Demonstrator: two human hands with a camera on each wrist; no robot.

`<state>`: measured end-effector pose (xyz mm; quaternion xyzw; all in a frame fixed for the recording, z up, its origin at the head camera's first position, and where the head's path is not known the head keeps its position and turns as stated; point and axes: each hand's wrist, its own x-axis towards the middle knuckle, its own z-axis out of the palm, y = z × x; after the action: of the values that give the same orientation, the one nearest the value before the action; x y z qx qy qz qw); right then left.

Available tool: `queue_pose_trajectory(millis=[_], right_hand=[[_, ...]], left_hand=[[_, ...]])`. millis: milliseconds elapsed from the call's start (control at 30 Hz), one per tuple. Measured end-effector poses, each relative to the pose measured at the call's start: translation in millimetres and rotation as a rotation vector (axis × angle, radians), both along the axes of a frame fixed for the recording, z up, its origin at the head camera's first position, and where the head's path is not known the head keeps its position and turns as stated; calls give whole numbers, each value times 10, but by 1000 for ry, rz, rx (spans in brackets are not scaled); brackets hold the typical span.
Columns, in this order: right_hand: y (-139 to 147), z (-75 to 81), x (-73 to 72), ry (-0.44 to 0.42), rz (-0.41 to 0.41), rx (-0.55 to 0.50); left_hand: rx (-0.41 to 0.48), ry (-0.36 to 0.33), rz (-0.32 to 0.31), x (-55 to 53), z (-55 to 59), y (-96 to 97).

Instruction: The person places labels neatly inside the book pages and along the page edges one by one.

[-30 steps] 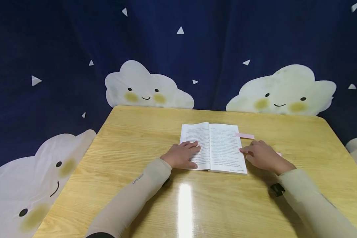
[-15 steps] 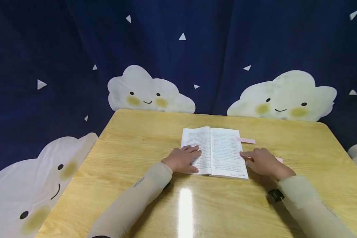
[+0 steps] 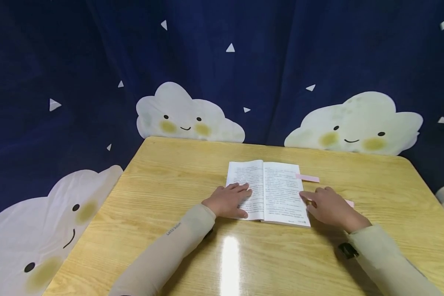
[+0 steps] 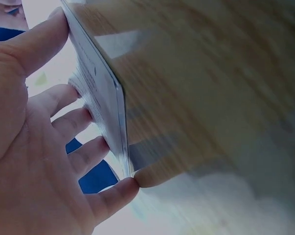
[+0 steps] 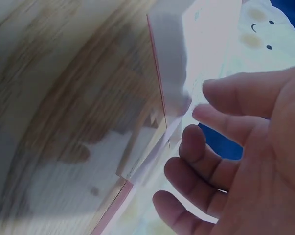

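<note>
Book (image 3: pixel 284 195) partly under left hand (image 3: pixel 227 201)

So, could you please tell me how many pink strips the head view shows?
2: one strip juts from the book; another strip is partly behind the right hand. More may be hidden.

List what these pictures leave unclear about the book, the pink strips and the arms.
Head view: the open book bears print too small to read.
Head view: the left hand covers part of the left page.
Head view: the right hand hides part of the lower pink paper strip.
Head view: the bottom edge cuts off the left sleeve.
</note>
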<state>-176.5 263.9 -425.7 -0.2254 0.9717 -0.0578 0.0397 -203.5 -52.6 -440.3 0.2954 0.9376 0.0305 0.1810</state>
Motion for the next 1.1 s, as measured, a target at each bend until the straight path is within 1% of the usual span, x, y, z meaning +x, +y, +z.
queue_pose_trajectory(millis=[133,200,267,367,433,567,633,700,833,1033,1100], right_hand=[[23,-12,-9,-42,-10,-74],[24,-7,-18,-84,-10,-114],[26,-7,-24,-105,3,-123],[22,0,-14,-116,7,-101],[18,1,-14,-100,11,-83],[3,14,-51,-91,-2,-124],[2,17,-70,-72,-6,-132],[6,8,-79,-29,0,-117],[23,-27,-65,42,9,-76],[36,-72,-40,88,35,-95],[32,-88,-39,86,39,-110]], left_hand=[[-9,20,-10,-2,6,-2],[-16,20,-10,-2,3,-5],[-22,13,-10,3,-5,-6],[-6,0,-17,10,-20,8],[6,1,-24,11,-25,17],[4,12,-19,6,-12,19],[-1,10,-15,6,-10,11],[-3,1,-12,9,-10,6],[1,-12,-9,3,-32,2],[6,-9,-14,-23,-49,6],[4,-8,-11,-33,-46,5]])
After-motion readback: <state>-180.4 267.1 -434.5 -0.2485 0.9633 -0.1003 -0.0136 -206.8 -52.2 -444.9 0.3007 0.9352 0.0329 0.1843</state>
